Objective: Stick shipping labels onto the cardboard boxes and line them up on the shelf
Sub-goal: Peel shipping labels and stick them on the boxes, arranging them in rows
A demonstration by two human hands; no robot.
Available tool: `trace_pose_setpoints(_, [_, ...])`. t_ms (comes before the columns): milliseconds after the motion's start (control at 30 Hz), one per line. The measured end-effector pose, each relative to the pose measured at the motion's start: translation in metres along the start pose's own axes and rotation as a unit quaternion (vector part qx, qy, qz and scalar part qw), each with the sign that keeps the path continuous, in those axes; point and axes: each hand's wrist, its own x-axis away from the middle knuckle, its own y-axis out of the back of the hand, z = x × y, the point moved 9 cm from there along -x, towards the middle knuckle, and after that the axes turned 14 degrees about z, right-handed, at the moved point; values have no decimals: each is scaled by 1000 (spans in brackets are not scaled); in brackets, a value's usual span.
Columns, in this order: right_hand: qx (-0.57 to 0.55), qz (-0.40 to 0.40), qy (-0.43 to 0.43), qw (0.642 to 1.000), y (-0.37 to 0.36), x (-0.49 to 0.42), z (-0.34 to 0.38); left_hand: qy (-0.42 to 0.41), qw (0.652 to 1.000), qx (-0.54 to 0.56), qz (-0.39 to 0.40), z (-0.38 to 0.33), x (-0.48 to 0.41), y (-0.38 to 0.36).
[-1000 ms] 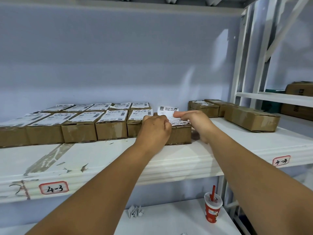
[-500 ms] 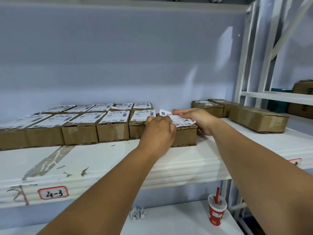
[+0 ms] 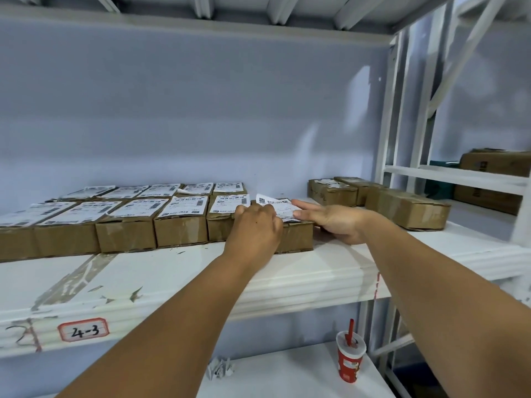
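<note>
Both forearms reach up and forward onto the shelf [image 3: 287,271] marked 4-3. Left hand [image 3: 254,228] is knuckles-up, fingers curled and drawn together over the near left part of a shipping label [image 3: 277,209]; whether it pinches the paper or only presses it cannot be told. Right hand [image 3: 333,221] lies flat and spread — fingers straight, pointing left, fingertips on the label's right edge, heel of the hand on the shelf just beside the box.

Largest first: the shelf carries two rows of labelled boxes [image 3: 126,214] running left from the hands, packed side to side, each with a white label on top. The box being labelled [image 3: 296,238] closes the front row at its right end, touching its neighbour. Its label is only partly down; the far left corner stands up off the cardboard, QR code showing.

Well apart to the right, three unlabelled-looking boxes [image 3: 406,208] sit in a loose group — one has torn white paper on its lid.

Lower shelf: a red paper cup [image 3: 349,360] with lid and red straw, upright; a crumpled scrap of white paper [image 3: 219,369] to its left.
</note>
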Motion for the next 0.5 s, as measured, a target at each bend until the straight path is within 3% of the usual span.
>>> trace_pose_setpoints(167, [-37, 21, 25, 999, -5, 15, 4, -16, 1000, 19, -10, -2, 4, 5])
trace_pose_setpoints(233, [-79, -67, 62, 993, 11, 17, 12, -8, 996, 77, -48, -2, 7, 14])
trace_pose_setpoints(333, [-125, -197, 180, 956, 34, 29, 42, 3, 980, 180, -79, 0, 12, 20])
trace_pose_setpoints(400, [-84, -194, 206, 955, 29, 30, 61, -7, 974, 214, -75, -2, 14, 22])
trace_pose_setpoints(500, [-2, -108, 176, 978, 6, 14, 64, -10, 969, 234, -75, 0, 12, 20])
